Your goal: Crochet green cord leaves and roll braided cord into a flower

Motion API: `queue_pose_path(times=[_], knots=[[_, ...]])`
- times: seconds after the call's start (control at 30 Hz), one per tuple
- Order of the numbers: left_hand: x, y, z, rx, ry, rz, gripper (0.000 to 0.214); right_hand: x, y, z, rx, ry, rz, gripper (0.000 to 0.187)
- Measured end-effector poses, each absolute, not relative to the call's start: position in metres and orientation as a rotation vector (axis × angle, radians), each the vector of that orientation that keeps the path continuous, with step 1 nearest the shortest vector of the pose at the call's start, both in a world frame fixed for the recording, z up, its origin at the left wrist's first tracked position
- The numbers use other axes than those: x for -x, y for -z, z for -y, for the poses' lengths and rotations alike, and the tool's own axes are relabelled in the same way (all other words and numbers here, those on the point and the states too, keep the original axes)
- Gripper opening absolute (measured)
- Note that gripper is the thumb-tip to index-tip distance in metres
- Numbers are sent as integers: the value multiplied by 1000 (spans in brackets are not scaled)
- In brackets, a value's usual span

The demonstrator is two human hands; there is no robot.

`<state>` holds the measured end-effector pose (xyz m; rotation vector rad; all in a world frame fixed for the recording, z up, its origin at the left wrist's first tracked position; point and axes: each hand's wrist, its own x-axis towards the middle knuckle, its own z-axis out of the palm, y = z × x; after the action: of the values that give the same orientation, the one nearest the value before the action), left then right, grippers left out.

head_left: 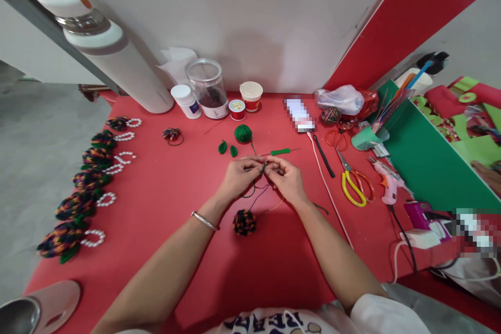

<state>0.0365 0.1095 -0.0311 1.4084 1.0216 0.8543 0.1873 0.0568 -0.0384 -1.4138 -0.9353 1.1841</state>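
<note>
My left hand (239, 176) and my right hand (286, 178) meet above the middle of the red table (164, 193), fingers pinched together on a small dark green yarn piece (264, 168) with loose strands hanging below. A multicoloured crocheted flower (245, 222) lies on the table just under my hands. A green yarn ball (243, 133), two small green crocheted leaves (227, 148) and a green-handled crochet hook (280, 152) lie just beyond my fingers. A silver bangle (203, 220) sits on my left wrist.
Several finished flowers with pearl loops (84, 188) line the left edge. A white thermos (105, 52), glass jar (207, 88), paper cup (251, 95) and thread spool (237, 109) stand at the back. Yellow scissors (354, 185), a pink glue gun (386, 181) and a green board (426, 162) are to the right.
</note>
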Motion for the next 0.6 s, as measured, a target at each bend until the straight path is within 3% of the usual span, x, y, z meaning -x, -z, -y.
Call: queue_pose_path(times=[0.6], knots=[[-36,30,-109,-1411,-866,-1007,16,-186,36,-55,1423,-1153,953,43]])
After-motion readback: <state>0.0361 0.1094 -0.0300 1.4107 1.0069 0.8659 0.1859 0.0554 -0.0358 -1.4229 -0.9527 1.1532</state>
